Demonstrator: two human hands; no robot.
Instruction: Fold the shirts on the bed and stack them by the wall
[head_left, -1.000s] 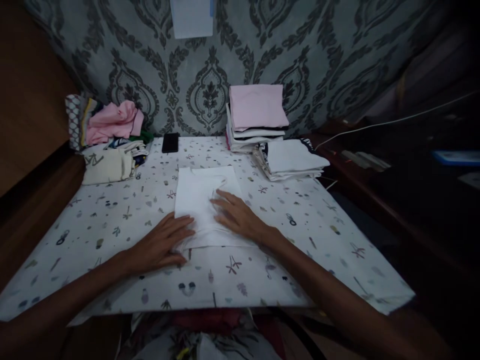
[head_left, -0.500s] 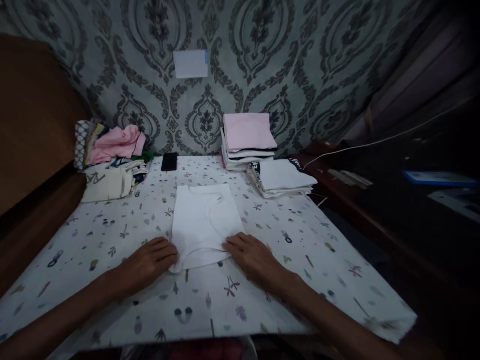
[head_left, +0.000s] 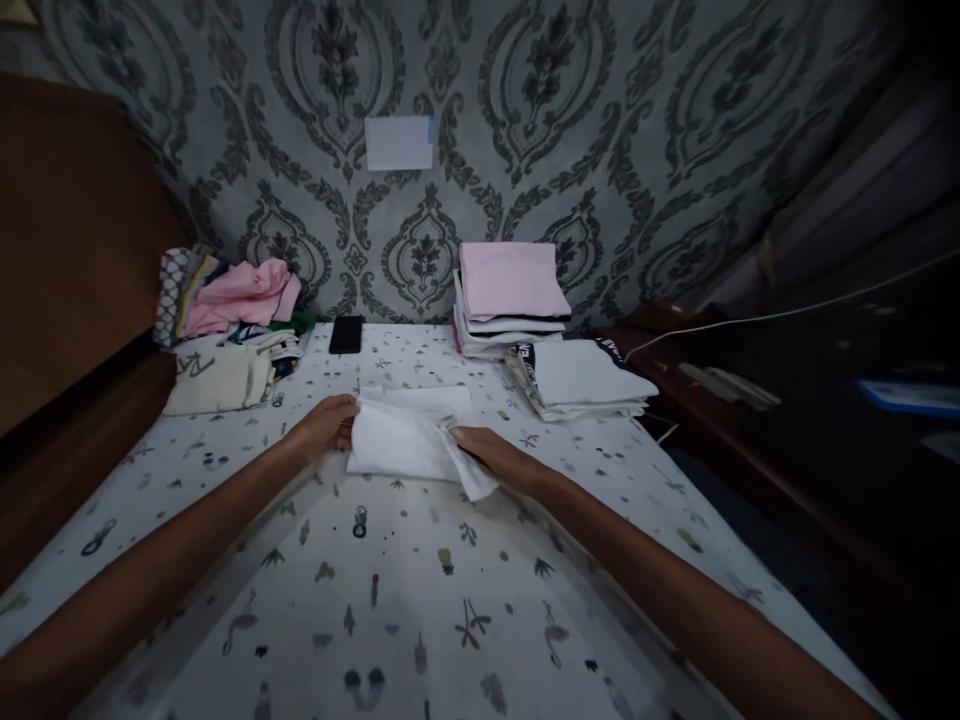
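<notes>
A white cloth garment (head_left: 401,445) lies partly folded over itself in the middle of the patterned sheet (head_left: 420,580). My left hand (head_left: 330,422) pinches its left edge, fingers closed on the fabric. At the other side, my right hand (head_left: 491,452) grips the garment's right edge, where a loose corner hangs out toward me. The near part is lifted and turned over the far part, whose flat strip shows behind it. Whether it is a T-shirt cannot be made out.
Folded clothes with a pink one (head_left: 514,280) on top stand by the wall, and another white pile (head_left: 589,372) sits beside them. A loose heap with pink cloth (head_left: 244,298) is at the left. A black phone (head_left: 346,335) lies near the wall.
Both hands have moved away from me, carrying the garment's near edge up and over its far part. Earlier the garment lay flat and longer. The camera view has shifted slightly.
</notes>
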